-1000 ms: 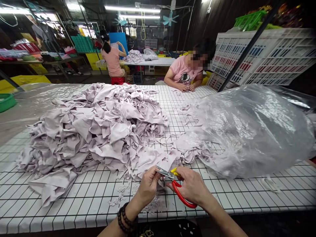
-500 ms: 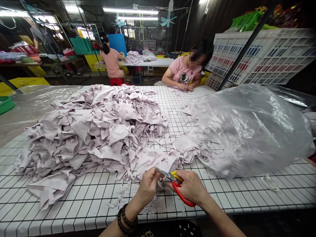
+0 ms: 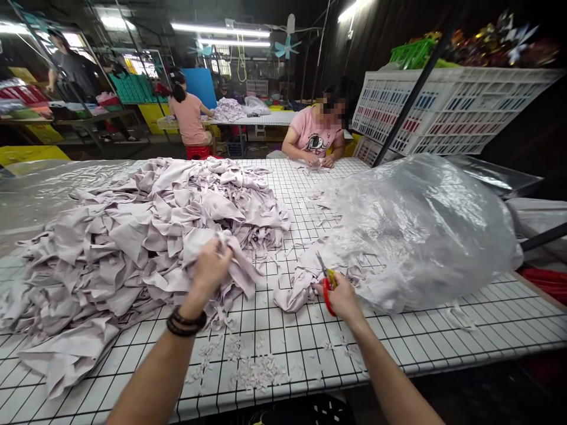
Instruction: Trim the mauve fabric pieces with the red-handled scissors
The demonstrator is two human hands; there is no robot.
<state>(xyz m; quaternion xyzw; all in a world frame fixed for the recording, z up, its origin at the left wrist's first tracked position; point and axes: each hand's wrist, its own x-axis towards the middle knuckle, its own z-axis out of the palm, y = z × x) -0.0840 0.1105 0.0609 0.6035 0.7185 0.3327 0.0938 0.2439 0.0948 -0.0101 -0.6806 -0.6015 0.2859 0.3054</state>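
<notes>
My left hand reaches to the front of a large heap of pale lilac fabric pieces. Its fingers are closed on a fabric piece that hangs down to the right. My right hand grips scissors with one red and one yellow handle, blades pointing up and away. Just beyond and left of that hand lies a crumpled fabric piece on the table. Small cut scraps are scattered on the grid-patterned tablecloth between my forearms.
A big clear plastic bag with lilac fabric at its mouth lies on the right. Across the table a person in a pink shirt handles fabric. White crates stand at the back right. A dark pole slants in front of them.
My left hand has left the scissor tips and moved up and left to the heap, now gripping fabric there. My right hand has moved slightly away with the scissors, which now point upward.
</notes>
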